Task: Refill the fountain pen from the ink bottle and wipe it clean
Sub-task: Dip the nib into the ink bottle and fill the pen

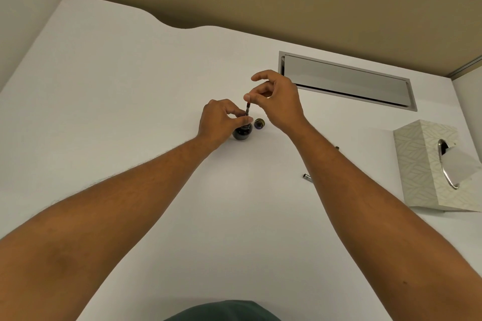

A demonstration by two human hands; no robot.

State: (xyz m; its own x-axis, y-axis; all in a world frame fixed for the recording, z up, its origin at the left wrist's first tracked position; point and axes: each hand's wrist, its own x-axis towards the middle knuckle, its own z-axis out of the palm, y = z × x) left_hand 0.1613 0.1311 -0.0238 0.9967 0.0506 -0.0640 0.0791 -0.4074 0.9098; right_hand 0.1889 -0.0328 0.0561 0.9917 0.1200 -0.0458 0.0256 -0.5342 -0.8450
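Note:
A small dark ink bottle (242, 133) stands open on the white desk (130, 112). Its round cap (259, 123) lies just to its right. A thin dark pen section with converter (247, 108) stands upright in the bottle's mouth. My left hand (221, 120) pinches the pen's lower part right above the bottle. My right hand (276, 101) pinches the top end between thumb and forefinger. The nib is hidden inside the bottle.
A patterned tissue box (433, 167) with a tissue sticking out sits at the right. Two small metal pen parts (306, 177) (337, 148) peek out beside my right forearm. A metal cable flap (344, 81) is set into the desk behind my hands.

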